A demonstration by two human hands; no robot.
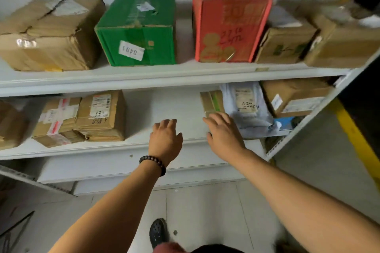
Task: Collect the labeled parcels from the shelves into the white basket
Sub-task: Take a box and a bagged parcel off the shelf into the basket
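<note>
Your forearms (115,207) reach to the middle shelf (160,107), left hand (166,137) spread and empty, right hand (223,131) open with fingertips at the small taped box (211,101); drag it carelessly and the grey mailer bag (248,107) just beside it may slip off, with the white basket out of view.

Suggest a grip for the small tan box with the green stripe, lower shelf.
Probably its front end, coming from the front-left: the small tan box lies flat with bare lower shelf on its left, while the grey mailer crowds its right side. The right hand is nearest.
</note>
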